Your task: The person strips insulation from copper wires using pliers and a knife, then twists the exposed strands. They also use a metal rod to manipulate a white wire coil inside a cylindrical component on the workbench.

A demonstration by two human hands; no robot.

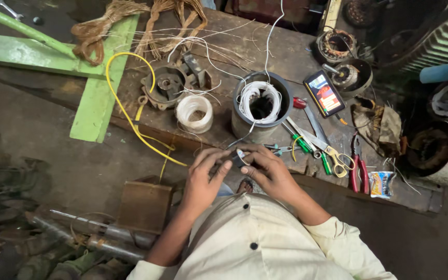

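Observation:
My left hand (203,176) and my right hand (266,168) meet at the near edge of a wooden bench (296,57). Together they pinch a small dark object (238,158) with a white wire end at it. That white wire runs up from my fingers to a grey motor stator (261,103), whose bore is lined with white wire coils. The stator stands upright just beyond my hands. A small spool of white wire (194,113) sits to its left.
Scissors (323,148), red-handled pliers (359,168), screwdrivers (302,142) and a lit phone (324,93) lie right of the stator. A motor end cover (166,85), yellow cable (125,103), copper wire bundles (99,28), green metal frame (97,88), more stators (335,45) and a large motor housing (436,148) surround the bench.

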